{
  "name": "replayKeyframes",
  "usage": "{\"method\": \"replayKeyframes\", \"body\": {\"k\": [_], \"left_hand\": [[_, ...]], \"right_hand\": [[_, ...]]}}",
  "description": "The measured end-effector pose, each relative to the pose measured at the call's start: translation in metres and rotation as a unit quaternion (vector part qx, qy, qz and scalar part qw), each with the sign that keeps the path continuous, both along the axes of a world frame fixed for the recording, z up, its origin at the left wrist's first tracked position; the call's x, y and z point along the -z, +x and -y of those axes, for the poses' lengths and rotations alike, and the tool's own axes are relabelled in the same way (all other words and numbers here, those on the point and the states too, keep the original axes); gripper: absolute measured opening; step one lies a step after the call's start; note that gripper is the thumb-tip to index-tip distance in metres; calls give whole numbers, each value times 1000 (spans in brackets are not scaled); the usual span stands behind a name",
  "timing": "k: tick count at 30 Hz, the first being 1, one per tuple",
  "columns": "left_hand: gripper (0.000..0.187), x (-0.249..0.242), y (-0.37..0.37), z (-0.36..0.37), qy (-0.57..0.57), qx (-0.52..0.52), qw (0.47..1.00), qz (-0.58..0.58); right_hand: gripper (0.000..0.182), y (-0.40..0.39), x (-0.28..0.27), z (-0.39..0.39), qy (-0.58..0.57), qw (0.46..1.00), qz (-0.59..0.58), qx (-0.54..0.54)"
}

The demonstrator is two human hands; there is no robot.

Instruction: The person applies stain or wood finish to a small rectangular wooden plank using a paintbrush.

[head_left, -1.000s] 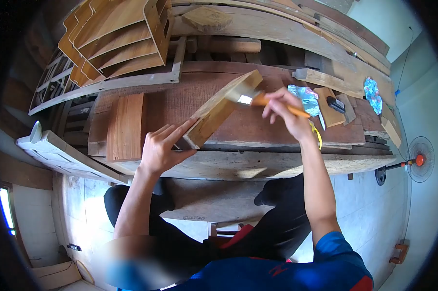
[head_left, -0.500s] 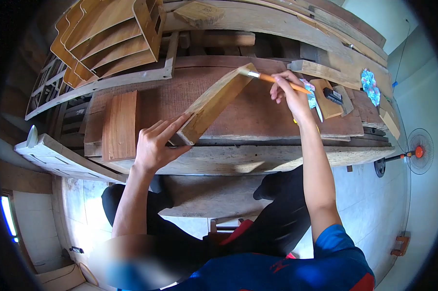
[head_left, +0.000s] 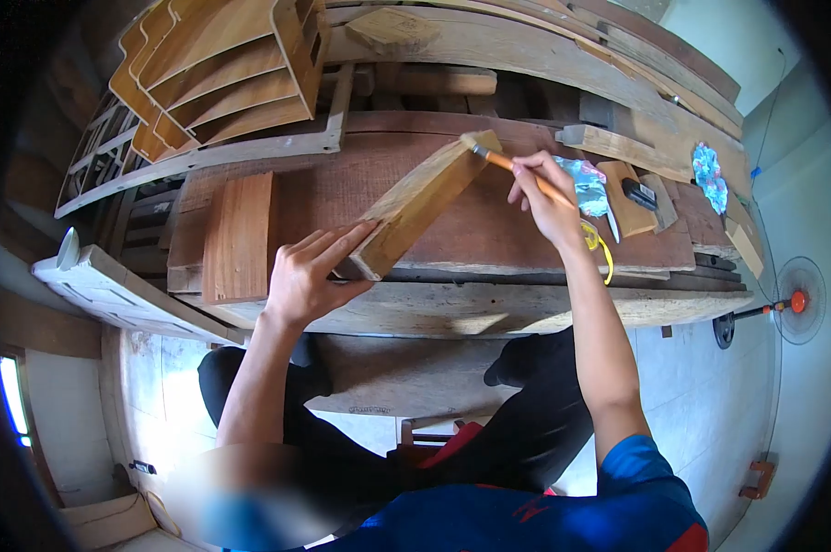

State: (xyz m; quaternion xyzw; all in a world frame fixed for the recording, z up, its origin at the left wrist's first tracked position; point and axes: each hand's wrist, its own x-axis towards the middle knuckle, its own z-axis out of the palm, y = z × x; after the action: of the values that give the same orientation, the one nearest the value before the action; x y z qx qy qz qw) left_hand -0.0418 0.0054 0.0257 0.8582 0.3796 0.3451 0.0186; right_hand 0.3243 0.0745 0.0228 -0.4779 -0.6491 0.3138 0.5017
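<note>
Paintbrush (head_left: 500, 161) pinched in right hand (head_left: 549, 201), bristles (head_left: 470, 141) against wooden block (head_left: 423, 210), left hand (head_left: 307, 279) closed on block's near end (head_left: 369, 264)

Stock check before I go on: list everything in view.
Wooden block: one, light brown, left hand
Brush: one, orange handle, right hand
Short plank: one, reddish brown, left of block
Wide board: one, dark red-brown, under block
Tiered rack: one, tan, upper left
Crumpled wrappers: two, bluish, right
Small device: one, black, between wrappers
Loop: one, yellow, beside right wrist
Fan: one, orange-centred, far right
Panel: one, white, far left
Other lumber: uncountable, brown and grey, behind
Left hand: one, bare, on block's near end
Right hand: one, bare, at brush
</note>
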Motion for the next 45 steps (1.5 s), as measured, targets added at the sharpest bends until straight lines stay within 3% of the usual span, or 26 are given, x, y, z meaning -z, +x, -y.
{"method": "replayKeyframes", "body": {"k": [4, 6, 10, 11, 17, 21, 22, 24, 27, 28, 30, 32, 34, 36, 38, 40, 42, 45], "left_hand": [[68, 10, -7, -3, -44, -24, 999, 13], [67, 12, -7, -5, -38, -34, 998, 23], [67, 13, -8, -6, -48, -33, 997, 45], [68, 14, -8, -6, -50, -31, 997, 52], [67, 8, 0, -2, -41, -34, 998, 34], [66, 12, -6, -5, -19, -25, 998, 47], [67, 12, -7, -5, -16, -25, 998, 51], [68, 9, -4, -5, -27, -26, 998, 54], [70, 9, -5, -3, -35, -24, 998, 51], [70, 12, -5, -4, -26, -26, 998, 51], [69, 15, -4, -3, -22, -26, 998, 52], [65, 15, -5, -5, -33, -22, 998, 49], [67, 15, -7, -7, -22, -20, 998, 53], [69, 16, -7, -8, -17, -13, 998, 54], [70, 15, -7, -7, -34, -24, 998, 47], [71, 13, -3, -4, -30, -33, 998, 52], [70, 17, -5, -4, -26, -29, 998, 47], [68, 12, -4, -3, -21, -19, 999, 36]], "right_hand": [[13, -32, -10, 36, 21, 987, -47, -150], [14, -49, -19, 60, 12, 981, -9, -194], [20, -88, -32, 94, 168, 946, 81, -265], [18, -85, -34, 94, 149, 947, 85, -270], [16, -36, -12, 33, -7, 1000, 15, -25], [18, -58, -43, 66, 13, 980, 58, -191], [18, -69, -52, 79, 106, 959, 117, -235], [18, -81, -47, 94, 129, 942, 126, -283], [18, -55, -32, 60, 17, 976, 1, -216], [18, -43, -26, 46, 29, 991, 71, -108], [19, -32, -15, 23, 33, 999, 40, -5], [18, -34, -21, 38, -1, 997, 73, -28], [18, -58, -28, 63, 11, 982, 21, -189], [22, -76, -48, 90, 95, 941, 130, -299], [22, -73, -41, 82, 114, 945, 111, -286], [21, -48, -36, 57, -4, 972, 22, -232], [20, -22, -4, 21, 26, 998, 25, -53], [21, -23, -3, 24, 16, 998, 63, 2]]}}
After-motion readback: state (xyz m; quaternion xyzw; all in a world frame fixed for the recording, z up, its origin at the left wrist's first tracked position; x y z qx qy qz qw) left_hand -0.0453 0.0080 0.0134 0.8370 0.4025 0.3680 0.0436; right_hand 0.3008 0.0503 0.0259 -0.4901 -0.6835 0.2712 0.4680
